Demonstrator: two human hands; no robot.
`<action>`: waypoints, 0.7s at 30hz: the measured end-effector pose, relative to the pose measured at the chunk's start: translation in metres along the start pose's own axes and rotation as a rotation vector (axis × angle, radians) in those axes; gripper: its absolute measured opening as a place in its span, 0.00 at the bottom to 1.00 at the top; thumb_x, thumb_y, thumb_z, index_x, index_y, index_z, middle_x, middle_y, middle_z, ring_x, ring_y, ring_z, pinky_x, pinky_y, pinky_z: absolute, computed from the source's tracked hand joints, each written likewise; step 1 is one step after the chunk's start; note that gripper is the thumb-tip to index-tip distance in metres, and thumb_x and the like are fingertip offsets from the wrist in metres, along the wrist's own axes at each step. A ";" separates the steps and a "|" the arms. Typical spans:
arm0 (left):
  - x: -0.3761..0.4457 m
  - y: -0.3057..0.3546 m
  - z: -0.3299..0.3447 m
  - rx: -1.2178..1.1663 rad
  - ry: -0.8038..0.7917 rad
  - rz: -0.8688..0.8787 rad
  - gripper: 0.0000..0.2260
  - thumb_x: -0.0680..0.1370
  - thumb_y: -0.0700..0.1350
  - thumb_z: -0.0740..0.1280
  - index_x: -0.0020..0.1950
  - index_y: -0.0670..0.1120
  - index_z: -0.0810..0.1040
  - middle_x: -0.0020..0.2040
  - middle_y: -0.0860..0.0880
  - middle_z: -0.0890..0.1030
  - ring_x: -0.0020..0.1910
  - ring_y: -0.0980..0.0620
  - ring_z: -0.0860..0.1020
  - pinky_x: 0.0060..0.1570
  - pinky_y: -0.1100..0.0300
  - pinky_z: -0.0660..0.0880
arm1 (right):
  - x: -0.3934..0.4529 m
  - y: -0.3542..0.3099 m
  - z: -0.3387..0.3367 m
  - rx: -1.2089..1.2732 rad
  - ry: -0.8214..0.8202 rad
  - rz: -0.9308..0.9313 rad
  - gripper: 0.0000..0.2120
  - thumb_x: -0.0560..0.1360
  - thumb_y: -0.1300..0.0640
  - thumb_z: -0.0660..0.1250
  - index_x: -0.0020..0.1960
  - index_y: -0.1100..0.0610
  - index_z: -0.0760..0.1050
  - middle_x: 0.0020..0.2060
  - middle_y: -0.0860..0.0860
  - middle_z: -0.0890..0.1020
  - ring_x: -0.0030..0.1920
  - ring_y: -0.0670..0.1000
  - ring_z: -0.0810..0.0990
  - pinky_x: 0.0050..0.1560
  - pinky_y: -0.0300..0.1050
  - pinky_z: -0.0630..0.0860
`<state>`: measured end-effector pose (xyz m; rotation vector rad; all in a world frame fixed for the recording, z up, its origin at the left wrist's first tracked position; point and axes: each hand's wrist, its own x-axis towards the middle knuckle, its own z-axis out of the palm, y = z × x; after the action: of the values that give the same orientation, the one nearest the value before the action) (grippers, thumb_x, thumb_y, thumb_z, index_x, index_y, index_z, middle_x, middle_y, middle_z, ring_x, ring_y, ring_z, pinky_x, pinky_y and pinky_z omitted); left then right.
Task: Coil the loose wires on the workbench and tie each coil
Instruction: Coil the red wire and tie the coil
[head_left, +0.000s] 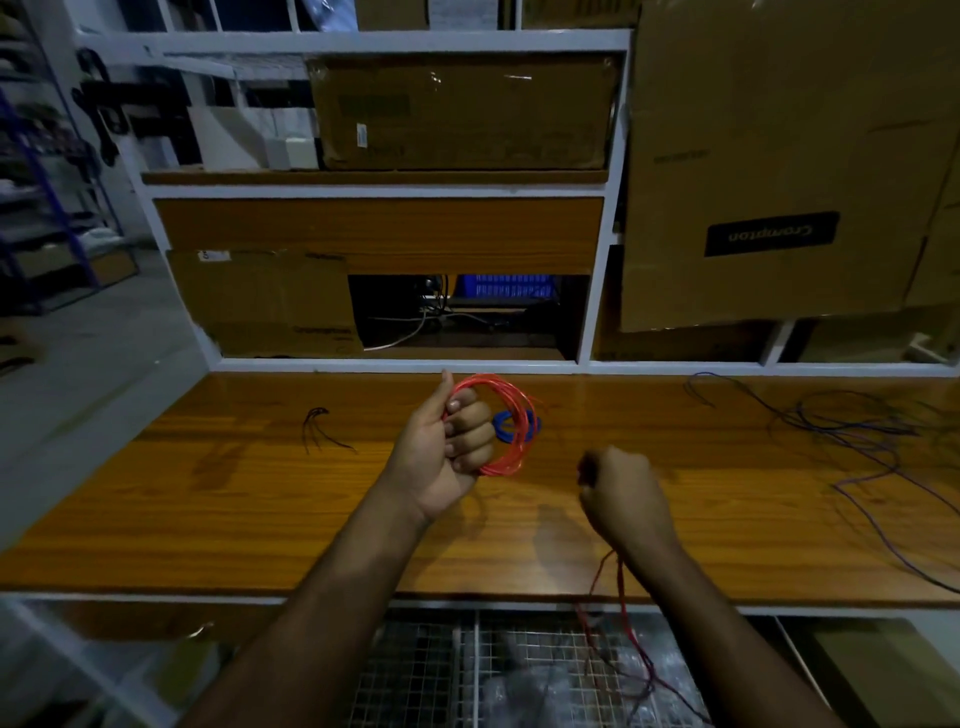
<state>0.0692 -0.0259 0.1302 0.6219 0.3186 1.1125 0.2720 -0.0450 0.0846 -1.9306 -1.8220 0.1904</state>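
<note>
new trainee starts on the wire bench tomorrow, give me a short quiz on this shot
1. True or false: the left hand holds a coil of red wire above the brown wooden workbench.
2. Which hand grips the loose red wire tail that hangs over the bench's front edge? A) left B) right
3. Fill in: the uncoiled tangle of dark blue wire lies on the ____ side of the bench.

Key: 1 true. 2 B, the right hand, with its fingers curled round the wire. 3 right.
</note>
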 end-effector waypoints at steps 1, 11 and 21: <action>0.001 0.001 -0.001 -0.006 0.015 0.021 0.20 0.83 0.56 0.53 0.35 0.49 0.67 0.25 0.54 0.61 0.22 0.58 0.54 0.21 0.64 0.52 | -0.005 -0.005 0.001 -0.053 -0.090 -0.050 0.05 0.78 0.61 0.66 0.50 0.54 0.80 0.45 0.50 0.83 0.41 0.46 0.80 0.44 0.42 0.81; 0.008 -0.014 -0.007 0.165 0.212 0.128 0.18 0.84 0.56 0.53 0.37 0.48 0.67 0.26 0.54 0.63 0.20 0.59 0.61 0.22 0.65 0.54 | -0.033 -0.044 -0.037 0.004 -0.336 -0.631 0.16 0.80 0.63 0.64 0.64 0.49 0.79 0.53 0.44 0.79 0.47 0.41 0.75 0.48 0.36 0.75; -0.001 -0.028 0.010 0.685 0.284 0.138 0.20 0.83 0.57 0.57 0.49 0.42 0.76 0.44 0.39 0.80 0.43 0.45 0.78 0.47 0.50 0.78 | -0.012 -0.050 -0.062 0.048 0.190 -0.877 0.12 0.76 0.55 0.70 0.59 0.51 0.79 0.50 0.48 0.83 0.47 0.45 0.82 0.44 0.40 0.81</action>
<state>0.0950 -0.0385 0.1210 1.1015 0.9356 1.2236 0.2512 -0.0718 0.1572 -0.9285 -2.2963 -0.2301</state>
